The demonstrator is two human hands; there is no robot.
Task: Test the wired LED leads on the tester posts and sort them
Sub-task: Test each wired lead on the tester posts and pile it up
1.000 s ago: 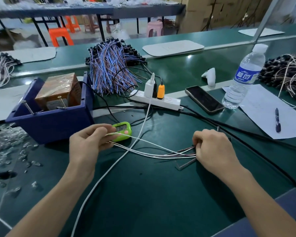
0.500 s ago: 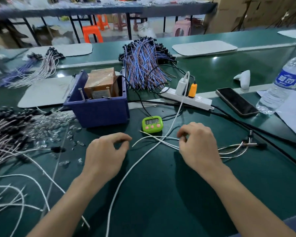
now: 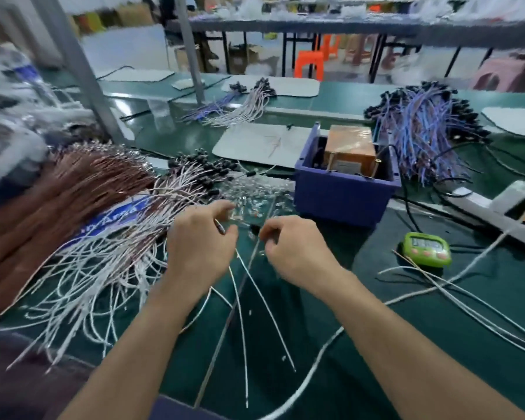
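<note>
Left hand [image 3: 200, 237] grip clamped on thin white-wired LED leads [image 3: 240, 322] at centre, right hand [image 3: 288, 248] grip curled but contact indeterminate; ends trailing to 6 o'clock may snag the tangled white lead pile [image 3: 112, 262] at 9 o'clock, dragging untested leads out.

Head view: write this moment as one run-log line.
left hand: pinches white leads | right hand: curled beside them, grip unclear | tester box: untouched
</note>
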